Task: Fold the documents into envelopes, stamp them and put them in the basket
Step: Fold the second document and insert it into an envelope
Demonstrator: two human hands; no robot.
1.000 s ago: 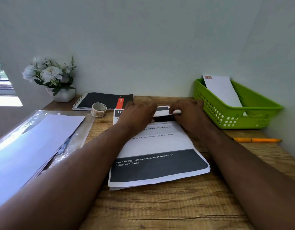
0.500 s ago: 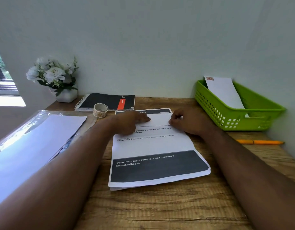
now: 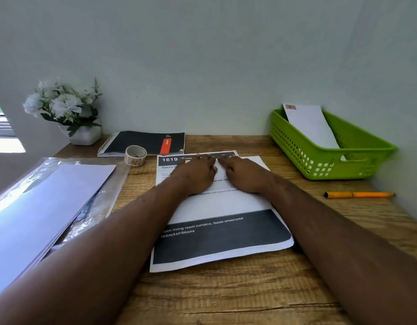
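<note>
A printed document (image 3: 222, 206) with a dark header reading "1619" and a dark band at its near end lies flat on the wooden desk, with a second sheet's edge showing beneath it. My left hand (image 3: 198, 173) and my right hand (image 3: 246, 175) rest palm down side by side on its far end, fingers stretched toward the top edge, gripping nothing. A green basket (image 3: 294, 146) stands at the far right with one stamped white envelope (image 3: 310, 125) leaning inside. A small roll of stamps (image 3: 135, 155) sits left of the document.
A clear plastic sleeve holding white envelopes (image 3: 45, 202) lies on the left. A black spiral notebook (image 3: 144, 143) and a pot of white flowers (image 3: 83, 134) stand by the back wall. An orange pen (image 3: 359, 195) lies near the right wall.
A second ago both hands were pinching the document's top edge, lifted and bent over. The sheet now lies flat, and the hands have come together, pressing on its far end.
</note>
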